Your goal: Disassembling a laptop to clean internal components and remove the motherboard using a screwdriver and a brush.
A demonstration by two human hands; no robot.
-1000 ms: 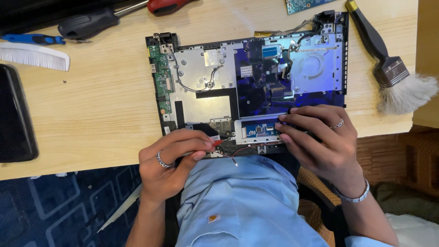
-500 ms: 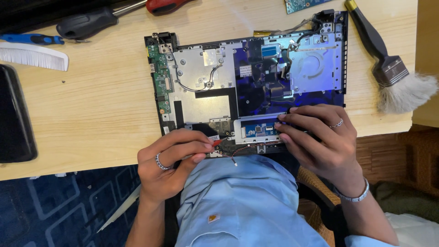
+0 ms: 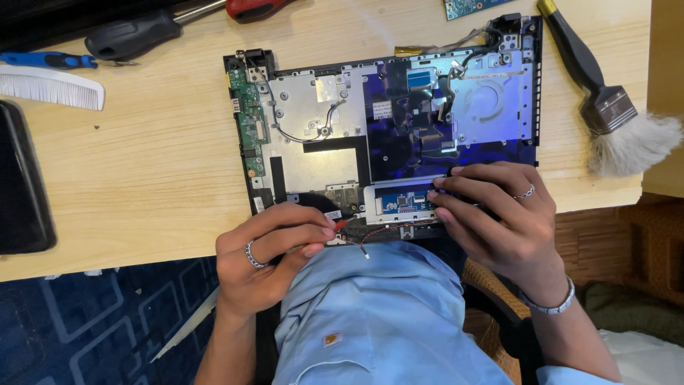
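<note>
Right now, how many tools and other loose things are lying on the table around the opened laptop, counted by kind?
Screwdrivers: 3, black-handled, red-handled, blue-handled
Brushes: 1, black-handled
Combs: 1, white
Black flat devices: 1
Loose circuit boards: 1
Total: 7

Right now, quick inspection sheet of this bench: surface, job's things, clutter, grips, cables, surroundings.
Surface: light wooden table.
Job's things: opened laptop base with boards and metal plates bare; small blue touchpad board at its near edge.
Clutter: white comb, black-handled screwdriver, red-handled tool, blue-handled tool, paintbrush, black slab.
Grips: left hand pinches a thin wire at the base's near edge; right hand rests fingertips beside the touchpad board.
Cables: red-black wire; grey wire looped on the plate.
Surroundings: blue patterned carpet, wicker chair.
</note>
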